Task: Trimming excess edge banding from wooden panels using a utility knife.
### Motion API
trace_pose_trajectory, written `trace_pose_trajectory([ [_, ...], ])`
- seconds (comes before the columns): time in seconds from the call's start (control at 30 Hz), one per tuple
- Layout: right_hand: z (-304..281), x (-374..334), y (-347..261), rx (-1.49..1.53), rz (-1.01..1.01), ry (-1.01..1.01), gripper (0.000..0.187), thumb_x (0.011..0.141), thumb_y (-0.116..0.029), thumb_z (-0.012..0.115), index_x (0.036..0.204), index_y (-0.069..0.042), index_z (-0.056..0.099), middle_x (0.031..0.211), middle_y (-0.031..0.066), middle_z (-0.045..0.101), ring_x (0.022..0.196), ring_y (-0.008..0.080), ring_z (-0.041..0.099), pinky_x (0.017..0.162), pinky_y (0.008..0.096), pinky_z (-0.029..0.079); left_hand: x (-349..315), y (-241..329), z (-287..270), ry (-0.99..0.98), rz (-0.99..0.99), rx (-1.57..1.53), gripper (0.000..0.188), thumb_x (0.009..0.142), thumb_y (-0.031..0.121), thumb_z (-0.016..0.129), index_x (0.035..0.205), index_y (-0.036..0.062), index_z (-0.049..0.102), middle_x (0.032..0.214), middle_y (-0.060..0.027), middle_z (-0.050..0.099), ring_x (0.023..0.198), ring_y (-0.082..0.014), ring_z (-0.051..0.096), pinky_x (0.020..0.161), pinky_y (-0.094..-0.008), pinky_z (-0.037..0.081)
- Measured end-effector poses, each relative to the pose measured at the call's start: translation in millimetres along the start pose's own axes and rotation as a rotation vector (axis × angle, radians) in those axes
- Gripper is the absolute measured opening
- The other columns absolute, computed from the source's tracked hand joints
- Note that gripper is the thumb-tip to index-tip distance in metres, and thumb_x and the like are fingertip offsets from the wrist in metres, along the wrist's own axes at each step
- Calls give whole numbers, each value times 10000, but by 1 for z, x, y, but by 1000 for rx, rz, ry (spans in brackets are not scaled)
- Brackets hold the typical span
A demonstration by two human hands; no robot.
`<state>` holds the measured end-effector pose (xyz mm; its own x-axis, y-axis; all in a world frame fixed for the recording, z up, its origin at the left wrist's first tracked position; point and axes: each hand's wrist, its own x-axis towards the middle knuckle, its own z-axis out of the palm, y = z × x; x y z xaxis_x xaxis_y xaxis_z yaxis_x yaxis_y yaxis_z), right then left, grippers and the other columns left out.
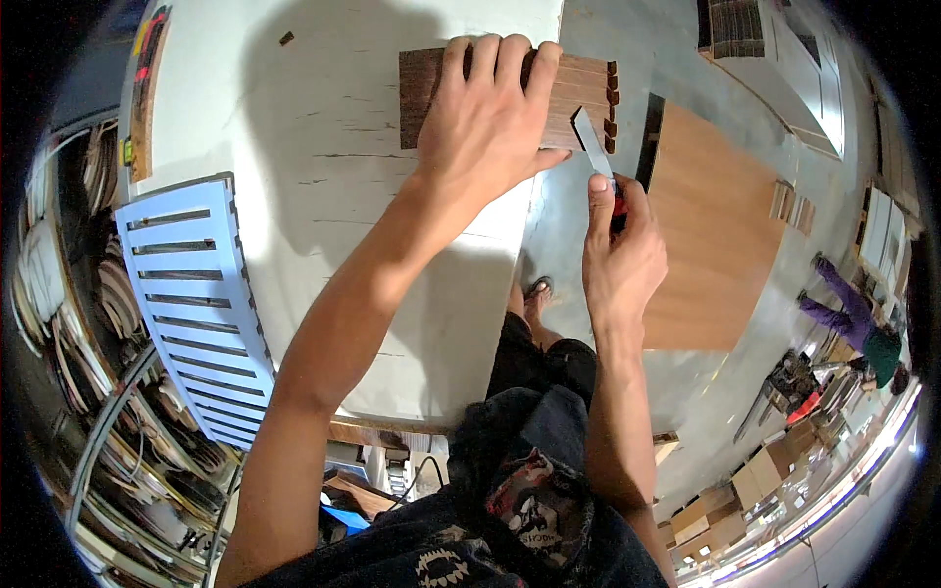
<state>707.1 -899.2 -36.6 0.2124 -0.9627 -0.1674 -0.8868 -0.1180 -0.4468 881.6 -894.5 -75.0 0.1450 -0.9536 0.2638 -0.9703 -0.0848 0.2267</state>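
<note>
A brown wood-grain board piece [421, 98], with grooves across it and small notched tabs along its right end, lies at the right side of the white worktable [372, 377] and juts past its edge. My left hand [490, 118] lies over it from above, fingers bent over its far edge, thumb out to the right. In my right hand [623, 245] is a cutter knife [594, 145] with a broad flat metal blade and a red and black handle. My thumb presses along it. The blade points up and left, its tip at the board's notched end; whether it touches cannot be told.
A light blue slatted panel [186, 294] rests at the table's left edge, below a spirit level [142, 98]. A small brown scrap [286, 38] lies on the tabletop. Right of the table, a large brown board [716, 235] stands above the floor. Another person [863, 318] is far right.
</note>
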Motion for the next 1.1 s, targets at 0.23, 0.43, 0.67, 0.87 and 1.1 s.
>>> trace_pose_trajectory([
  [0.23, 5, 4, -4, -87, 87, 32, 403, 1005, -439, 545, 938, -66, 683, 827, 142, 682, 738, 361, 665, 640, 442, 507, 0, -2, -11, 46, 15, 82, 868, 607, 532, 866, 1256, 56, 541, 1035, -100, 569, 1030, -268, 530, 971, -448, 397],
  [0.43, 2, 3, -5, -92, 120, 1, 428, 995, -464, 555, 886, -66, 670, 797, 147, 683, 728, 354, 665, 636, 437, 502, 7, -1, -18, -80, 10, -65, 1007, 647, 529, 873, 1356, -33, 431, 1186, -173, 519, 1121, -304, 493, 1059, -473, 370],
  [0.67, -1, 8, -5, -111, 101, -10, 439, 991, -481, 561, 863, -74, 664, 734, 130, 676, 664, 350, 647, 602, 423, 491, 5, -3, -9, -50, 13, -69, 995, 633, 510, 888, 1340, -37, 451, 1174, -179, 522, 1103, -306, 502, 1041, -471, 387],
  [0.87, -2, 12, -2, -85, 132, -31, 446, 979, -507, 574, 900, -82, 686, 691, 114, 662, 598, 299, 635, 597, 403, 493, 7, -4, -14, -68, 27, -68, 989, 626, 487, 901, 1337, -42, 463, 1153, -176, 527, 1092, -303, 509, 1028, -473, 396],
  [1.1, -3, 17, -4, -107, 164, -53, 470, 972, -539, 569, 952, -93, 717, 683, 114, 666, 590, 280, 637, 601, 394, 498, 6, -4, -10, -42, 32, 39, 952, 627, 484, 897, 1314, -42, 501, 1124, -165, 537, 1056, -287, 510, 1002, -462, 403],
])
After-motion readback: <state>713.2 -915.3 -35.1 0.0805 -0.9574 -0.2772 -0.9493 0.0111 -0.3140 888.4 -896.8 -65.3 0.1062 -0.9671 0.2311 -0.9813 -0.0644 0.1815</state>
